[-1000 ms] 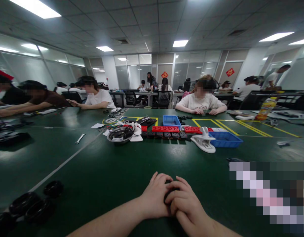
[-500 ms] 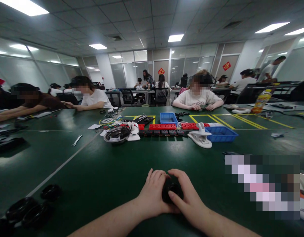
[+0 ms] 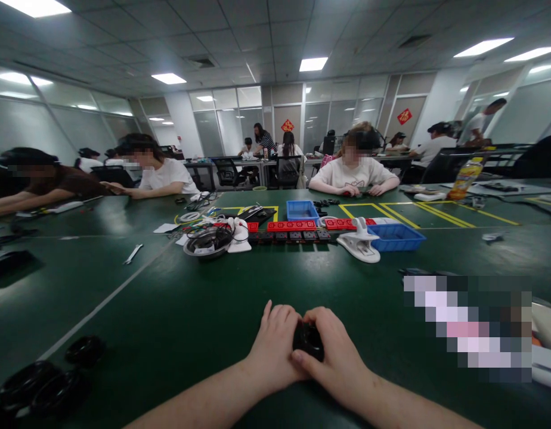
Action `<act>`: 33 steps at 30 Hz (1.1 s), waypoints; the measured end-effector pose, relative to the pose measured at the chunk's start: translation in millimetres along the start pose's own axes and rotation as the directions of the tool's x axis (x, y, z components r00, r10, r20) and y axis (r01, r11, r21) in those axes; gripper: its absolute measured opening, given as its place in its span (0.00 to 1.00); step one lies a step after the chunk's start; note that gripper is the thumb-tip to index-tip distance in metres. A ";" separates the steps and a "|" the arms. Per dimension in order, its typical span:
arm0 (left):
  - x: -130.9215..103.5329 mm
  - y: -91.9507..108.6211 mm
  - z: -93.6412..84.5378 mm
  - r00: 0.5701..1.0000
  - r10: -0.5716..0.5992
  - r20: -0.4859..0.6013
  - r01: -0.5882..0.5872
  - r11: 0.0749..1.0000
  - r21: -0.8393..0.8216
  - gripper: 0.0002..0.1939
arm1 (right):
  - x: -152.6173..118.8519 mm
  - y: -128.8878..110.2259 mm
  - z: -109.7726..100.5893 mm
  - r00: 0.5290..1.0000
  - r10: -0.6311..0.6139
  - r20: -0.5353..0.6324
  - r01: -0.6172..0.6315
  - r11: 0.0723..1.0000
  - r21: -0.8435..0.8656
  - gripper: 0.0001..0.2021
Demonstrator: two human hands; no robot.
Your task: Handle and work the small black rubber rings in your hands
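A shiny black coil, perhaps of cable, is held between both hands low over the green table. My left hand closes on its left side, with the thumb side hidden behind my right hand. Around its right side curl the fingers of my right hand, the thumb lying across the front. Several similar black coils rest on the table at the lower left.
A metal bowl of cables, red socket strips, a white clip base and a blue tray stand mid-table. A wrench lies left. A person sits opposite.
The view has shifted slightly. My right thumb has moved left across the front of the black coil, and the hands have drawn a little closer together around it.
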State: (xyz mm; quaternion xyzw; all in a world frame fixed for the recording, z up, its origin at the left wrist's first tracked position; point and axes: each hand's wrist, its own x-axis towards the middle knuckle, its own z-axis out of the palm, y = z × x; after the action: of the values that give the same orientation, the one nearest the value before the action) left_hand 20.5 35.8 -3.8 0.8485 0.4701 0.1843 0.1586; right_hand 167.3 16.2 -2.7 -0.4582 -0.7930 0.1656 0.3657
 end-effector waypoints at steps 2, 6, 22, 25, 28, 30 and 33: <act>0.0 0.8 -0.6 1.000 0.002 -0.005 -0.002 1.000 -0.001 0.21 | -0.4 0.1 -0.1 1.000 0.001 0.002 -0.001 1.000 -0.004 0.13; 0.0 2.4 -0.3 0.999 0.003 -0.035 -0.003 1.000 0.008 0.19 | -1.6 -0.1 -0.5 1.000 0.017 -0.002 -0.017 1.000 -0.021 0.10; 1.6 -3.5 -1.5 0.993 0.114 -0.010 -0.114 0.991 -0.071 0.18 | 1.5 -6.5 -12.4 0.990 -0.128 0.059 0.125 0.991 0.056 0.11; 3.6 -8.2 0.5 0.980 0.198 0.019 -0.196 0.977 -0.090 0.14 | -0.3 -7.4 -11.5 0.972 -0.228 0.049 0.222 0.969 0.106 0.10; 5.2 -13.1 4.6 0.962 0.273 0.026 -0.268 0.955 -0.128 0.15 | -2.7 -7.7 -9.7 0.937 -0.347 0.035 0.339 0.931 0.136 0.09; 6.0 -15.3 7.4 0.953 0.302 0.024 -0.295 0.943 -0.154 0.17 | -4.1 -7.6 -9.5 0.920 -0.390 0.044 0.383 0.916 0.119 0.10; 6.4 -16.6 9.6 0.950 0.312 0.026 -0.304 0.937 -0.170 0.16 | -5.9 -7.3 -10.1 0.903 -0.425 0.060 0.421 0.904 0.075 0.10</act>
State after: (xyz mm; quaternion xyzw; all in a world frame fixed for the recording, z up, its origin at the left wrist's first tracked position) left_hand 15.8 48.7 -18.6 0.9002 0.3104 0.2227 0.2093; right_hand 172.1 6.6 5.9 -0.2576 -0.8813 0.1230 0.3766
